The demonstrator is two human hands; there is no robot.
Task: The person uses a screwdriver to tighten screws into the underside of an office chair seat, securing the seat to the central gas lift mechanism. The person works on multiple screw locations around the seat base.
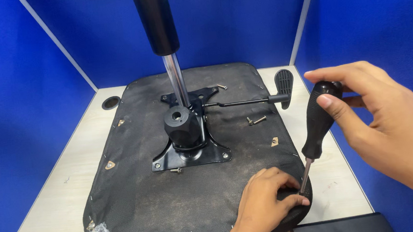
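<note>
An upturned office chair seat [144, 193] with black fabric underside lies on a pale desk. A black metal tilt mechanism [188, 136] is bolted at its middle, with a chrome and black gas cylinder [162, 32] standing up from it and a lever with a paddle handle [283, 85] reaching right. My right hand [381, 118] grips the black handle of a screwdriver [318, 122], held upright with its tip at the seat's near right edge. My left hand [265, 199] rests on that edge, fingers pinching around the tip.
Loose screws lie on the seat: one pair [255, 121] right of the mechanism, one [222, 87] at the back, one [175, 170] in front of the plate. Blue partition walls enclose the desk [53, 204]. A cable hole [110, 103] sits back left. A dark flat object [340, 227] lies near right.
</note>
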